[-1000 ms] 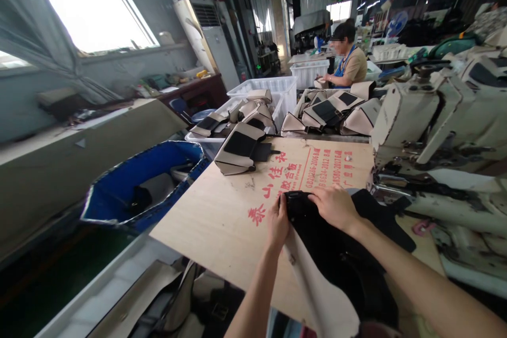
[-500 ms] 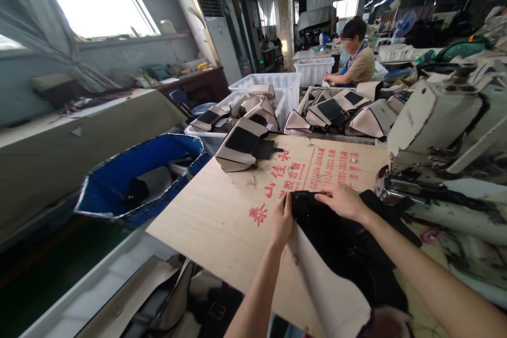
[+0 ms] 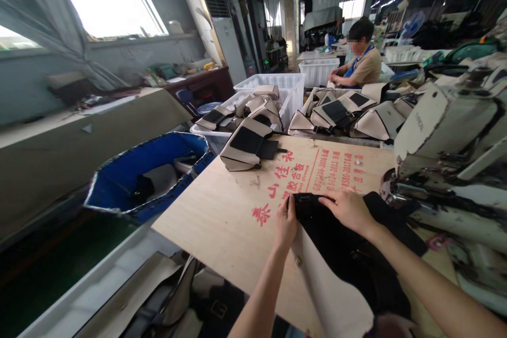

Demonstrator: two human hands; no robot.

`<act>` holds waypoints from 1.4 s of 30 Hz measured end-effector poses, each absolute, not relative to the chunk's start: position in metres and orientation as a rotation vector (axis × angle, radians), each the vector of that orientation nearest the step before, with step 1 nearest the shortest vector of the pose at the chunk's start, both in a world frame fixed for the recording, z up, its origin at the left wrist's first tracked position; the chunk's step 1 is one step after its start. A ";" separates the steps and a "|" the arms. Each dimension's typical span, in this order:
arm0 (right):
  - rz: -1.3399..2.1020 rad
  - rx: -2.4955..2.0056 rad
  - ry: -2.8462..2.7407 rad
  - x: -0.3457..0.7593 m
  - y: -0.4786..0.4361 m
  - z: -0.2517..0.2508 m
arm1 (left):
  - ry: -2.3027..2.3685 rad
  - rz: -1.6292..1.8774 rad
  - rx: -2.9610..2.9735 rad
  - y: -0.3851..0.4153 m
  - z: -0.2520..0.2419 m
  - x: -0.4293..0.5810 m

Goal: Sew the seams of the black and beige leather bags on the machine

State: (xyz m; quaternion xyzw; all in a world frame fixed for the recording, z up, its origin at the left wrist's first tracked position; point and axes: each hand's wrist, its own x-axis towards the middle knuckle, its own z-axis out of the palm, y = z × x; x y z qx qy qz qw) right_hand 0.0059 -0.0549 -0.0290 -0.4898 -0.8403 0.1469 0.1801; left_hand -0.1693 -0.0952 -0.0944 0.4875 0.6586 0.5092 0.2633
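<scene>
A cream and black bag (image 3: pixel 328 285) lies toward me over the near part of the plywood board (image 3: pixel 214 211), its dark inside turned up. My left hand (image 3: pixel 285 222) grips the bag's far left corner, thumb on top. On the same far edge, a little to the right, my right hand (image 3: pixel 350 210) pinches the black material. A small black buckle or loop sits on the edge between the two hands. Farther off on the board rests another cream bag (image 3: pixel 247 145) with a black panel and strap.
A sewing machine (image 3: pixel 447 121) stands close on the right. White crates (image 3: pixel 295 90) heaped with bags are behind the board. To the left is a blue bin (image 3: pixel 114 179); more bags (image 3: pixel 158 296) lie below. A co-worker (image 3: pixel 366 63) sits farther back.
The view has shifted slightly, so the scene sits a little farther right. Both hands keep their grip, and the bag's far edge has tilted a little. The co-worker's arms have moved.
</scene>
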 end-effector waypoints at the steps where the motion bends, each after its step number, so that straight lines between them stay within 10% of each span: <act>1: 0.399 -1.377 -2.382 0.006 -0.056 -0.029 | 1.780 1.376 1.319 -0.095 -0.094 -0.169; 42: 0.602 -1.033 -2.309 0.008 -0.101 -0.026 | 1.568 1.064 2.640 -0.142 -0.037 -0.157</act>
